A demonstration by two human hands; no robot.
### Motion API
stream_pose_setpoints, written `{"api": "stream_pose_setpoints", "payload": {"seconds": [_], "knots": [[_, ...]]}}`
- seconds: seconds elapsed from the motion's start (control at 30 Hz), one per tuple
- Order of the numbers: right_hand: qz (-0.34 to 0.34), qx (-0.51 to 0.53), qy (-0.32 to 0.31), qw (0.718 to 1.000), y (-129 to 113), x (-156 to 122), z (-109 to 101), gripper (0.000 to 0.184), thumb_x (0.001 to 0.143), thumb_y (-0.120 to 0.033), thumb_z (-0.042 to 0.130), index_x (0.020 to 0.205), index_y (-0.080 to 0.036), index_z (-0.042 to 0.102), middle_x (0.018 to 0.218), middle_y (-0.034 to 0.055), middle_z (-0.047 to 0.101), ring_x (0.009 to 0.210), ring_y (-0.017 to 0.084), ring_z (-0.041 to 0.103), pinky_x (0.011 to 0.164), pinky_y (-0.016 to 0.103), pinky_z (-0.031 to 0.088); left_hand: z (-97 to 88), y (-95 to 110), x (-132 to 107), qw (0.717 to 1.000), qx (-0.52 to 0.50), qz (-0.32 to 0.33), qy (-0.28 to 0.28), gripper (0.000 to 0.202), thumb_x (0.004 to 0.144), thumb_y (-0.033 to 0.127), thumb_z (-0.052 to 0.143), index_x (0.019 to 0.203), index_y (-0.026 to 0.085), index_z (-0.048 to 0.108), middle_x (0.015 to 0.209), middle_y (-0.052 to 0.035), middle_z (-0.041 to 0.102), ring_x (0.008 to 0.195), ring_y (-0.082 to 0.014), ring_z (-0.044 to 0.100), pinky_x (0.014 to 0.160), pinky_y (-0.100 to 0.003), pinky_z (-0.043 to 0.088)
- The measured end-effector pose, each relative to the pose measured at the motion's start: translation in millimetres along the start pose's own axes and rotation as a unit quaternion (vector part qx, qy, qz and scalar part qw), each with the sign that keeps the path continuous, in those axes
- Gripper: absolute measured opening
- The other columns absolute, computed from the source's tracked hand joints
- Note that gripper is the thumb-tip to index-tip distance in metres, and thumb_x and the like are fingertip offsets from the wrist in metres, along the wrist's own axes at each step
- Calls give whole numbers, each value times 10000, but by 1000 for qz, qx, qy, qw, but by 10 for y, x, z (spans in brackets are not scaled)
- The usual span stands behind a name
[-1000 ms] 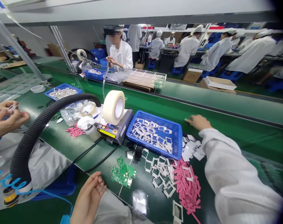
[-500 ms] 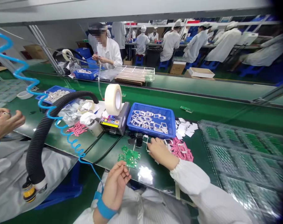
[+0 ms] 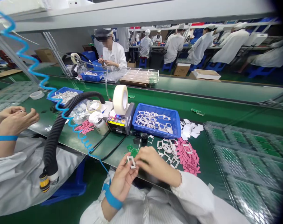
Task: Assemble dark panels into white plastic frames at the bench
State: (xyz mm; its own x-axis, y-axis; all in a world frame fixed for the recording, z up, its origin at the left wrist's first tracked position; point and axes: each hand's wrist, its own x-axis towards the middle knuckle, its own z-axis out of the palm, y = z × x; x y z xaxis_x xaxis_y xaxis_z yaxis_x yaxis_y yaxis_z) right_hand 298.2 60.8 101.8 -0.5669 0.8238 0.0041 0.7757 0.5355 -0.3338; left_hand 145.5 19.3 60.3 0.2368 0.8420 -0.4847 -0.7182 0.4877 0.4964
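White frame [image 3: 133, 161] is tilted above the near edge of the worktop [image 3: 205, 149], pinched by the left hand [image 3: 125, 174], probably to leave one side free for the right hand [image 3: 153, 161], whose fingers are drawn close beside it; whether they hold anything I cannot tell. Green boards [image 3: 132, 150] lie just behind, partly hidden by the hands. Loose frames [image 3: 159, 144] and pink strips [image 3: 188, 160] lie near the blue bin [image 3: 155, 133], seemingly for easy reach. Leftward, the black hose [image 3: 53, 140] and coiled blue cord [image 3: 40, 83] likely narrow the room
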Motion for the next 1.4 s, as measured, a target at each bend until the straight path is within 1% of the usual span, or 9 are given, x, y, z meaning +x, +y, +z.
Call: {"api": "stream_pose_setpoints", "payload": {"seconds": [0.23,0.43,0.53,0.63,0.8,0.97,1.1,1.23,1.4], "knots": [[111,-80,-22,990,490,595,224,241,829,-229,610,1057,-153,605,952,71,608,814,177,603,689,303,469,-316,217,-85,994,38,-30,102,189,775,95,612,947,151,557,938,-117,717,809,-204,707,755,-281,554],[92,-63,-4,994,395,572,139,209,781,-184,639,973,-105,618,1083,167,537,904,245,592,742,350,479,-840,451,-203,985,-30,56,161,277,865,108,486,1132,158,537,955,-131,729,854,-211,707,689,-250,583],[28,5,14,1000,91,573,-22,286,793,-195,613,1067,-116,581,1190,183,500,1064,301,514,856,420,439,-1298,765,-318,966,-129,127,187,388,918,114,348,1282,174,469,920,-112,745,861,-191,706,675,-211,580],[-87,115,-37,989,-393,801,6,309,779,-260,650,1069,-176,584,1046,80,617,987,229,561,857,353,447,-1688,1097,-462,952,-152,161,212,434,938,139,277,1356,162,395,888,-106,752,866,-173,705,707,-193,568],[-222,273,-172,920,-1362,1442,701,239,713,-258,731,917,-162,651,756,-30,655,666,102,610,629,191,474,-2061,1302,-590,948,-133,171,235,399,902,58,324,1252,103,509,865,-130,748,824,-185,710,690,-231,577],[-180,373,-187,891,-2059,1674,1516,214,818,-262,642,977,-121,618,878,11,646,757,136,625,678,282,525,-2339,1272,-687,941,-99,189,264,234,862,87,459,1015,125,631,745,-67,741,639,-167,702,558,-251,574],[-95,431,-148,885,-2302,1599,1786,261,904,-303,523,1104,-138,553,1036,57,609,847,146,619,715,327,539,-2431,1288,-749,941,-96,198,256,192,843,112,512,978,148,643,731,-39,736,628,-153,692,560,-251,562],[-53,442,-108,889,-2278,1459,1611,209,879,-240,548,1042,-115,586,881,37,635,708,120,604,621,261,507,-2383,1310,-643,950,-116,189,218,223,863,128,478,998,160,653,746,-44,740,679,-142,692,651,-249,554],[-101,430,-65,895,-1930,1082,848,303,724,-201,694,1020,-161,646,802,14,633,686,133,552,631,259,447,-2130,1162,-518,971,-124,139,149,292,914,196,399,878,165,688,753,-44,740,759,-143,690,831,-290,513]]}}
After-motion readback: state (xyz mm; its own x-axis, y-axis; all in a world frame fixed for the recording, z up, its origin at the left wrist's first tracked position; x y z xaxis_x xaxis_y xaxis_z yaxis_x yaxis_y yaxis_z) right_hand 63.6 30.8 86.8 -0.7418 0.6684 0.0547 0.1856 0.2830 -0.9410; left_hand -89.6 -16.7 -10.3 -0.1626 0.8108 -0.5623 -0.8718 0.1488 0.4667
